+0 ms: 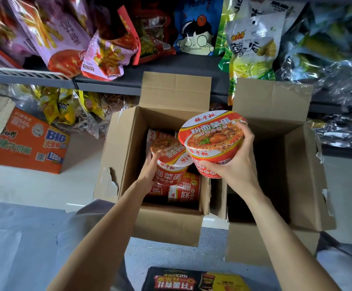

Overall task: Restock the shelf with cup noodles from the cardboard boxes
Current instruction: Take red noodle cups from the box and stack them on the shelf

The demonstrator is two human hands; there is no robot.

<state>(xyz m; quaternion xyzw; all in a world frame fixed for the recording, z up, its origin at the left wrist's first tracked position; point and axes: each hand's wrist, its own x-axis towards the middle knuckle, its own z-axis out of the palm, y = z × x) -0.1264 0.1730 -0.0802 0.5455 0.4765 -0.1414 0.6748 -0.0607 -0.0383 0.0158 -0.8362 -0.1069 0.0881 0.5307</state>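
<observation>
Two open cardboard boxes stand on the floor before the shelf. The left box (166, 223) holds several red-and-white cup noodles (184, 191). My right hand (234, 162) grips one cup noodle bowl (210, 139), lid tilted toward me, above the gap between the boxes. My left hand (150, 173) is wrapped around a second cup noodle (168, 162), which is tilted and raised inside the left box. The right box (297, 185) looks dark inside, and I see no cups in it.
The grey shelf (171, 80) carries snack bags: pink chip bags (66, 38) on the left, green bags (250, 47) on the right. An orange noodle carton (30, 143) sits on the floor at left. A dark printed carton (192, 280) lies near me.
</observation>
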